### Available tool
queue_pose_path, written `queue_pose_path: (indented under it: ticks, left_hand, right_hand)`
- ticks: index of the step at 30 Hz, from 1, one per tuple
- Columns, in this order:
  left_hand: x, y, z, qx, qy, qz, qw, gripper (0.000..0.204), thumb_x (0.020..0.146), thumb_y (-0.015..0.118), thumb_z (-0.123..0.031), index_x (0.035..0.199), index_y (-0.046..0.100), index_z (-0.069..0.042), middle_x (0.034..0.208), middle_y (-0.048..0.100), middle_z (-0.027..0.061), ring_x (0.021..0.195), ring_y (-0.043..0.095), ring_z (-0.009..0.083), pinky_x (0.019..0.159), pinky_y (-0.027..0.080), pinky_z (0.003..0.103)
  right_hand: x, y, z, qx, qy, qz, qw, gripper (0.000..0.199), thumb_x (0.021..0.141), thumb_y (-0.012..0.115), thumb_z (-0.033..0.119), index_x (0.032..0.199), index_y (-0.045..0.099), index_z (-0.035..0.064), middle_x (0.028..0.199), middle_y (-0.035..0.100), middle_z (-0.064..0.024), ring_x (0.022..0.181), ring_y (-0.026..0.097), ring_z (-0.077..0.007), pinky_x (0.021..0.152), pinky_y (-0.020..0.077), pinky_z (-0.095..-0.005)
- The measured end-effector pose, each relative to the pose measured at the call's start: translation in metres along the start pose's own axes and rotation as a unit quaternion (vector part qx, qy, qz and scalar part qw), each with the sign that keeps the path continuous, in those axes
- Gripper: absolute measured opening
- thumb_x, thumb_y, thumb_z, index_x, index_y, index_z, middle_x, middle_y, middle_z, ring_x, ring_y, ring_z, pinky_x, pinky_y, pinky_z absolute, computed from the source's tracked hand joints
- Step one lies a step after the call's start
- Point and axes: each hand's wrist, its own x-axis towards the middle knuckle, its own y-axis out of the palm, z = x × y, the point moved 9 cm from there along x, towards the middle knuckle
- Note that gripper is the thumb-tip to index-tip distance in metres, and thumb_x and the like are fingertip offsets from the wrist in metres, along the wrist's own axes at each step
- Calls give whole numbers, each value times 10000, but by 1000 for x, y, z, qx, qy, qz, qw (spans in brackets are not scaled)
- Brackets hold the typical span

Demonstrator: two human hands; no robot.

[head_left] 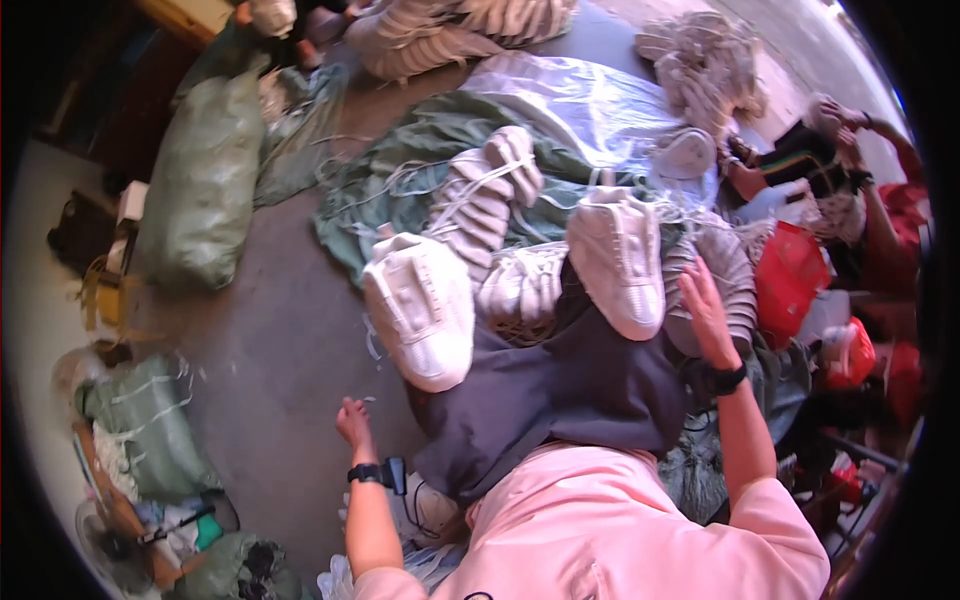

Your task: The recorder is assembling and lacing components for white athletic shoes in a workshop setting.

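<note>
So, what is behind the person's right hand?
Behind the right hand is a stacked row of pale shoe pieces. The part directly behind the hand is covered, so whether they touch can't be told.

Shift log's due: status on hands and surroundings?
Left hand low, nothing visible in it. Right hand open at beige bundle, contact unclear. Red bag close beside bundle.

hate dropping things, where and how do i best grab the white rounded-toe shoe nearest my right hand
Probably grip the white rounded-toe shoe across its toe, from the near right: the toe points toward you over dark purple cloth, and your right hand is beside it.
</note>
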Motion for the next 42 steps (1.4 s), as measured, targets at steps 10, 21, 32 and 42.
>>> queue_pose_path:
  ticks: [10,21,32,42]
  left_hand:
    - [-120,121,-91,-33,134,87,987,366,980,480,-336,1073,600,-4,1038,624,80,938,576,181,817,472,323]
    - [-263,246,-235,-27,337,113,934,573,996,439,-349,1442,289,-21,1469,328,155,1303,387,277,1069,292,387]
    - [-305,367,-228,-23,298,275,914,714,961,485,-324,1507,109,-57,1532,198,137,1375,278,283,1114,226,395]
    - [-314,433,-233,-51,237,277,930,697,971,438,-344,1507,89,-66,1538,158,159,1387,252,304,1128,202,417]
  right_hand:
    - [78,-126,-83,-63,-13,14,998,531,960,531,303,1346,427,-47,1253,566,-181,1100,572,-229,927,447,-321]
    - [155,-260,-168,-207,31,-55,976,367,872,586,292,1027,661,-32,948,683,-183,882,656,-265,793,497,-351]
    - [282,-278,-175,-272,-25,-40,961,394,857,589,262,1138,592,-13,1202,569,-250,1104,555,-383,955,436,-437]
    - [394,-286,-177,-489,-34,5,871,456,830,624,246,1252,533,100,1530,227,-131,1107,546,-346,911,474,-452]
